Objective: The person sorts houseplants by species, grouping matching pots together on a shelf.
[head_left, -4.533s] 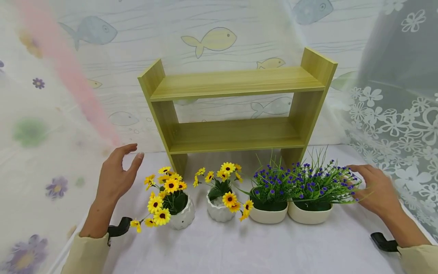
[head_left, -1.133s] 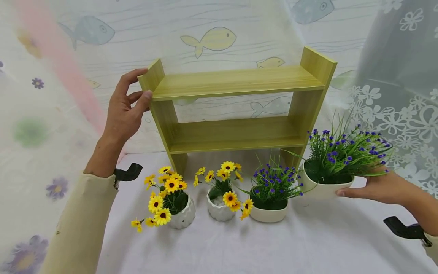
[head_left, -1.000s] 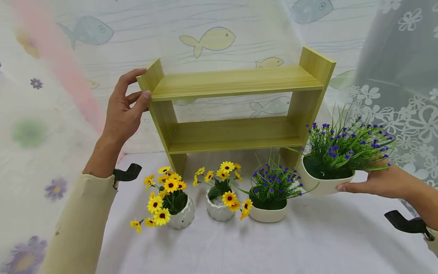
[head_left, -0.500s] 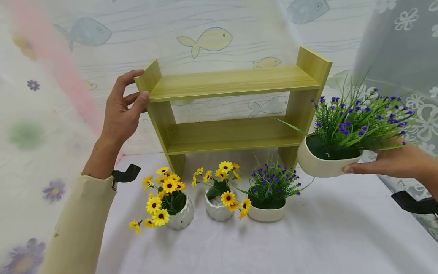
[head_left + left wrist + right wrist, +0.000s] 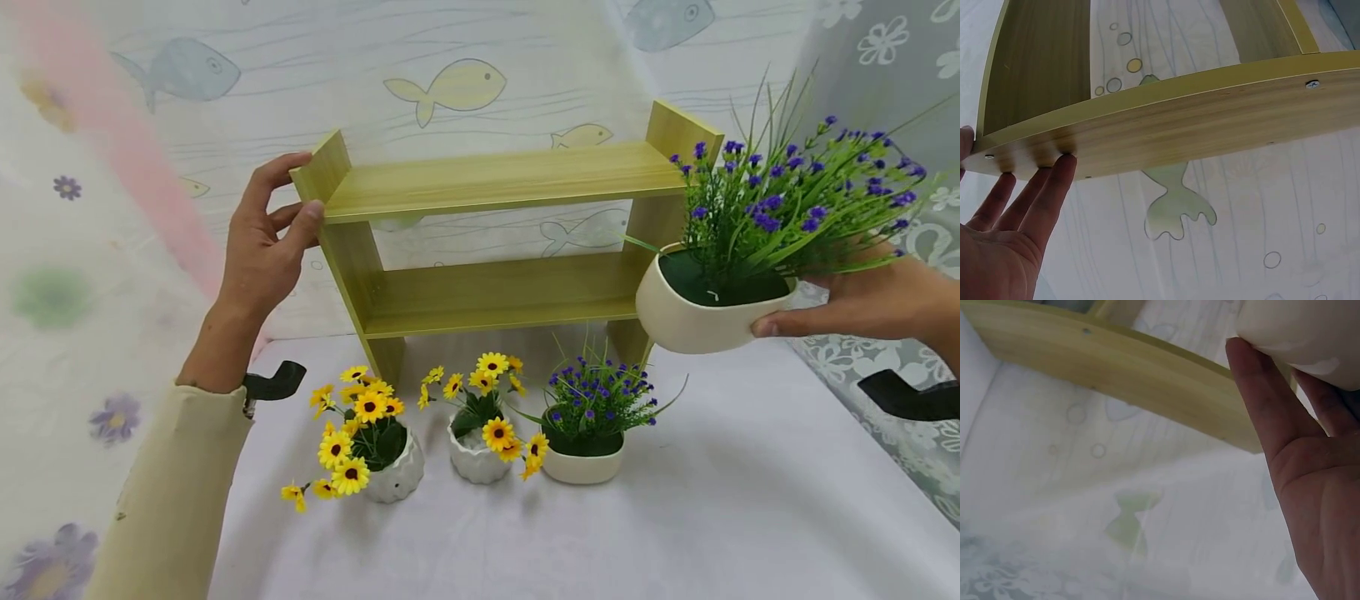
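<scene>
In the head view a two-tier wooden shelf [image 5: 495, 292] stands at the back. My left hand [image 5: 258, 242] holds the top of its left side panel, thumb at the front edge. The left wrist view shows several fingertips of that hand [image 5: 1013, 244] against the panel's outer face. My right hand [image 5: 877, 292] grips a cream oval flowerpot [image 5: 697, 321] with purple flowers, held in the air before the shelf's right end. Its thumb lies on the pot's front; leaves hide the other fingers. In the right wrist view the cream pot [image 5: 1310, 337] rests against the fingers.
On the white tablecloth [image 5: 510, 550], before the shelf, stand two white pots with yellow flowers, a left one [image 5: 397, 475] and a middle one [image 5: 480, 460]. Right of them is another cream pot [image 5: 583, 465] with purple flowers. A patterned curtain [image 5: 450, 42] hangs behind.
My right hand has taken the right-hand purple-flower pot off the table and raised it, moving slightly left lately. My left hand has risen from beside the yellow flowers to the shelf's upper left.
</scene>
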